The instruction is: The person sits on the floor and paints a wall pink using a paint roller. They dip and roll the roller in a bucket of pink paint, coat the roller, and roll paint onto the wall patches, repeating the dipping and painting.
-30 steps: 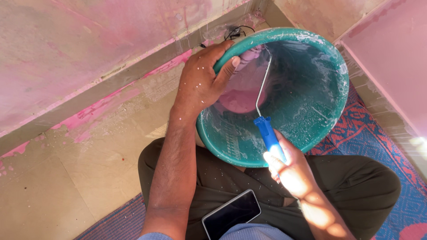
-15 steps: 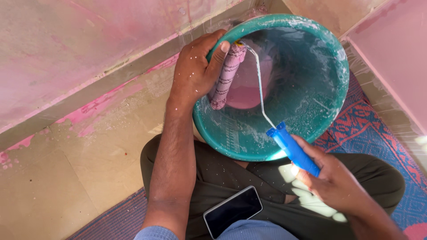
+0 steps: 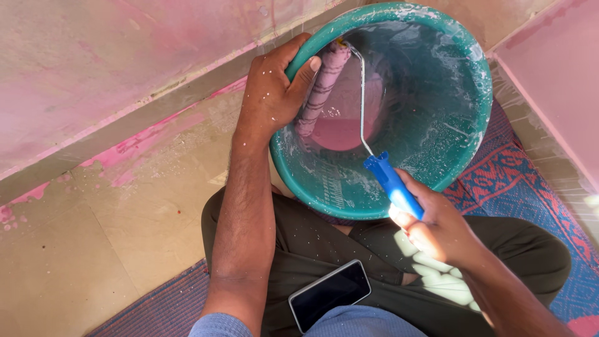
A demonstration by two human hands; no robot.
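A teal plastic bucket (image 3: 437, 156) sits tilted between my knees, with pink paint pooled at its bottom. My left hand (image 3: 274, 87) grips the bucket's left rim, thumb inside. My right hand (image 3: 437, 228) holds the blue handle of a paint roller (image 3: 393, 184). The roller's pink-soaked sleeve (image 3: 321, 87) lies against the inner left wall of the bucket, just beside my left thumb, its lower end near the paint.
A pink-painted wall (image 3: 93, 62) runs along the upper left, with pink smears on the tiled floor (image 3: 125, 206) below it. A black phone (image 3: 329, 302) rests on my lap. A red and blue patterned mat (image 3: 524, 181) lies under the bucket at right.
The roller sleeve has come up from deep in the bucket to lie along the left inner wall. My right hand has shifted right and down with the handle. The left hand has kept its grip.
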